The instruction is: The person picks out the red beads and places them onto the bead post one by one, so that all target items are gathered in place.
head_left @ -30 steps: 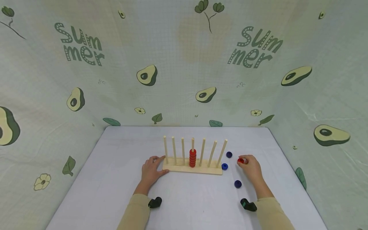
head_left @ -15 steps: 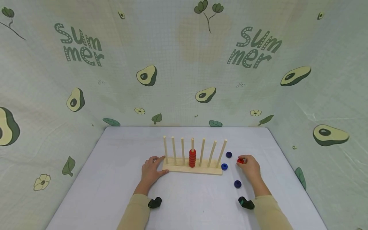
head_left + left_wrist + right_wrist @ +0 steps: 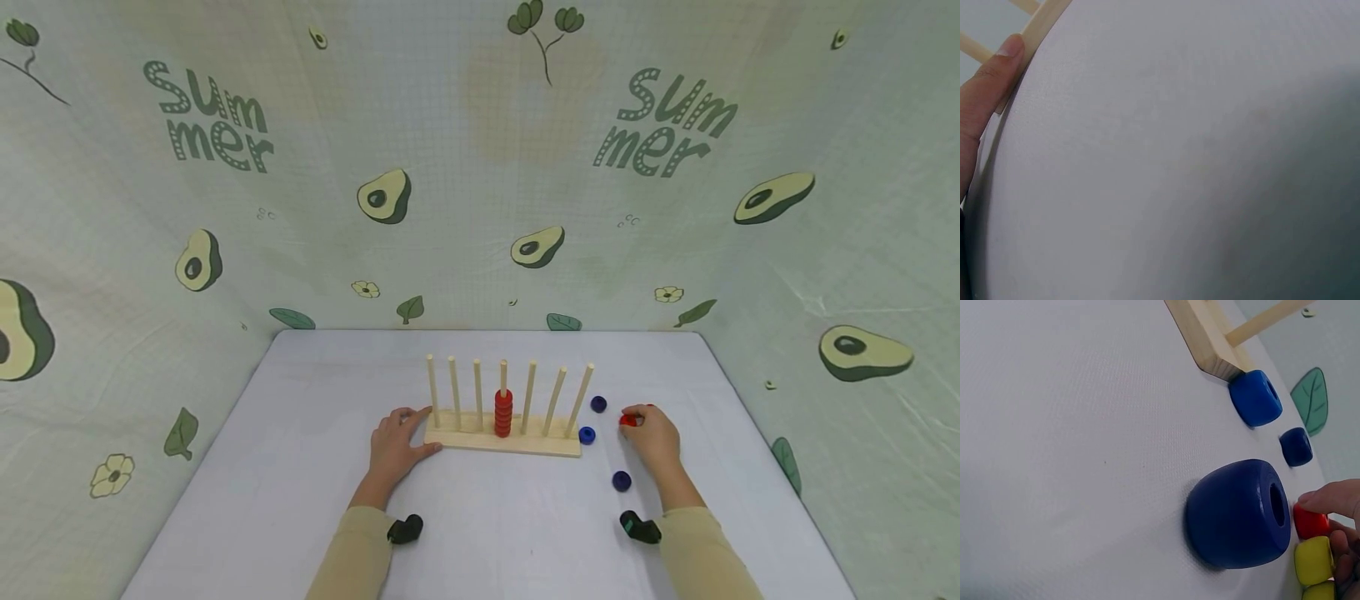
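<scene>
My left hand (image 3: 393,442) grips the left end of a wooden peg rack (image 3: 540,447), its thumb along the front edge, as the left wrist view also shows. Several upright pegs rise from the rack, and a stack of red beads (image 3: 503,412) sits on the middle one. To the right of the rack, my right hand (image 3: 657,440) pinches a red bead (image 3: 1310,522) between thumb and fingers, low at the table. Yellow beads (image 3: 1314,561) lie right beside those fingers in the right wrist view; the hand hides them in the head view.
A bright blue bead (image 3: 587,435) lies at the rack's right end. One dark blue bead (image 3: 598,404) is behind it, and another dark blue bead (image 3: 621,481) lies nearer the front. A printed cloth (image 3: 465,167) hangs behind the white table (image 3: 247,500).
My right forearm has shifted slightly left, while the fingers stay on the red bead. The left hand and the rack hold still.
</scene>
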Demonstrator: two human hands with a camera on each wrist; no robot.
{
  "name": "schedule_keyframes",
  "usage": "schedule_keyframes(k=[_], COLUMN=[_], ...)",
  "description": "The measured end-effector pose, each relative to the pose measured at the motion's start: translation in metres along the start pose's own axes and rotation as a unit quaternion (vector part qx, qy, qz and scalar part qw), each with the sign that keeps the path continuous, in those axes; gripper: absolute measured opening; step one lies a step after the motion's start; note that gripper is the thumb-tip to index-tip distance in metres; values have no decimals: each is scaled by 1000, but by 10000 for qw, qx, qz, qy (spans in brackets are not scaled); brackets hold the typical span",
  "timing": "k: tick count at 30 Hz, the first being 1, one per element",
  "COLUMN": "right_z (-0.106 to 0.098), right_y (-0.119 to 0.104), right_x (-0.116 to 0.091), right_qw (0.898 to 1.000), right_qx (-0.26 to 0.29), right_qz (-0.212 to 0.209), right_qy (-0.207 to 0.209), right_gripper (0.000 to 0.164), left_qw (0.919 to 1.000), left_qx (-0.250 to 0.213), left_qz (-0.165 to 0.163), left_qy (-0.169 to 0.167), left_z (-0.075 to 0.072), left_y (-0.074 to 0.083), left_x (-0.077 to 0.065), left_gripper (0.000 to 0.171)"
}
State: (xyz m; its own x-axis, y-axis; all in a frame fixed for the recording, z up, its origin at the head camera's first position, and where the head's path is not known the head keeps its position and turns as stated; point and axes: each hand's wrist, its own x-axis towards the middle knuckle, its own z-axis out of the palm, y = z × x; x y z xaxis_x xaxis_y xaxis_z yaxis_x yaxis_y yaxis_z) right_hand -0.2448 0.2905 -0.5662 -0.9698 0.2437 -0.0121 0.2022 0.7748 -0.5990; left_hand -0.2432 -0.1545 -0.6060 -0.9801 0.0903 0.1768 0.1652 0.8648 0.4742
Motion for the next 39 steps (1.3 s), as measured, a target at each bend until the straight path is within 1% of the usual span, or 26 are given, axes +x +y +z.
schedule_keyframes(k=[6,13,22,30,35,39], right_z=[-2,-7,-11,-17,-20,-22], right_y=[-1,-2,-8,-17,-23,-30], right_x=[0,1,-5,-14,-19,-23], right_qw=[10000,9995,9986,9984,9978,9974], right_qx=[22,326,502,491,452,430], right_qz=[0,32,90,-129,-310,-358], right_qy=[-7,-2,-133,-239,-371,-444], right_gripper=[32,28,28,31,30,29], left_qw=[10000,9998,9998,9998,9999,9999], left_qx=[37,188,184,193,123,129], left_qz=[4,26,10,60,-7,3], left_qy=[-13,40,5,33,-23,-25], left_z=[-1,2,-2,-1,0,0], left_y=[1,0,3,2,1,2], left_x=[0,-1,-1,-2,-2,-2], left_gripper=[74,74,73,74,74,74])
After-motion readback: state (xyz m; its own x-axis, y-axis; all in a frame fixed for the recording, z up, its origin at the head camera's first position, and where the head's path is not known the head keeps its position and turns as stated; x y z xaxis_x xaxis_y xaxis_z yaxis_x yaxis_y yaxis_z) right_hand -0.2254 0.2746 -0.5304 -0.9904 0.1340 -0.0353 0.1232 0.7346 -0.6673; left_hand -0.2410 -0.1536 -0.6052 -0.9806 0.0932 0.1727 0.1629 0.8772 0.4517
